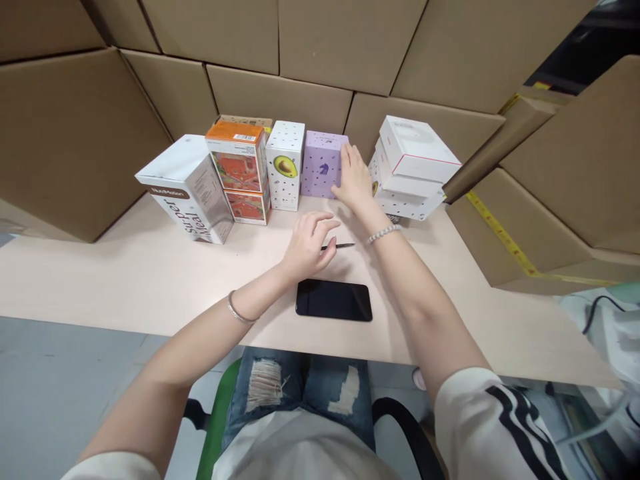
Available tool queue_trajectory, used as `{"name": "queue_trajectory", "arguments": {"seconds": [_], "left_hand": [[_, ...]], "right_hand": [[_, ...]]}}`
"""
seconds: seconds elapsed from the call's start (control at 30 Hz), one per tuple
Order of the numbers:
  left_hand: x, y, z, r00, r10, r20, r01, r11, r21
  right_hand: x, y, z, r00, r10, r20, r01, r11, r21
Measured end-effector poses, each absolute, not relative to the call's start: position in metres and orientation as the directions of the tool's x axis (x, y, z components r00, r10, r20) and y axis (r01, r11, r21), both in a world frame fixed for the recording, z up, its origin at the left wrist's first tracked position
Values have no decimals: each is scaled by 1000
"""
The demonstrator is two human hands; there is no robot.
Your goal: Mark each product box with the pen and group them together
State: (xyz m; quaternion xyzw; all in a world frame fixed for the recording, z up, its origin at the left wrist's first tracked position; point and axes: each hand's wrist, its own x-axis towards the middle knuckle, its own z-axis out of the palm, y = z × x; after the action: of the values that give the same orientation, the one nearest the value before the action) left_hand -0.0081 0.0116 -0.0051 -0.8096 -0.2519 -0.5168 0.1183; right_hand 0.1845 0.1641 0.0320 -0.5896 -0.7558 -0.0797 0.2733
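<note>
My right hand (354,177) is at the right edge of a light purple box (320,167), touching it. Its fingers are stretched up along that edge, with the thumb apart and lower down. My left hand (310,247) hovers low over the table, holding nothing that shows, its fingers loosely bent and apart. A thin dark pen (345,246) lies just beyond its fingers, partly hidden by them. Nearer to me, a black phone (334,300) lies flat, screen up. Left of the purple box stands a tall white box (286,167) with an avocado picture.
Two stacked orange boxes (237,163) and a large white "Super Meal" box (185,190) stand farther left. Several white boxes (417,160) are stacked at the right. Cardboard walls (310,97) enclose the back and sides of the pale table (200,287).
</note>
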Motion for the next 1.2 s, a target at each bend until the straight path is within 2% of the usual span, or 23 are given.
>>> {"name": "queue_trajectory", "arguments": {"seconds": [0.2,0.33,0.53,0.63,0.87,1.03,1.13,1.2], "left_hand": [[-6,11,-6,345,291,892,528,-846,72],[-6,11,-8,355,305,883,515,-853,87],[-8,11,-10,384,412,826,507,-842,184],[-8,11,-11,385,439,812,511,-834,209],[-6,10,-10,362,380,851,482,-858,179],[-4,11,-9,335,314,888,517,-850,106],[-4,11,-9,319,376,870,483,-854,193],[-4,11,-9,289,493,821,419,-836,354]], "right_hand": [[175,154,25,-97,789,606,947,262,-189],[178,151,31,-146,760,633,943,300,-142],[178,153,47,-229,859,457,945,308,-105],[172,150,51,-223,857,464,953,292,-82],[157,139,57,-286,813,508,936,350,-32],[155,145,62,-213,858,468,959,274,-65],[155,140,65,-222,850,477,961,274,-43],[154,131,64,-239,841,485,959,283,-20]]}}
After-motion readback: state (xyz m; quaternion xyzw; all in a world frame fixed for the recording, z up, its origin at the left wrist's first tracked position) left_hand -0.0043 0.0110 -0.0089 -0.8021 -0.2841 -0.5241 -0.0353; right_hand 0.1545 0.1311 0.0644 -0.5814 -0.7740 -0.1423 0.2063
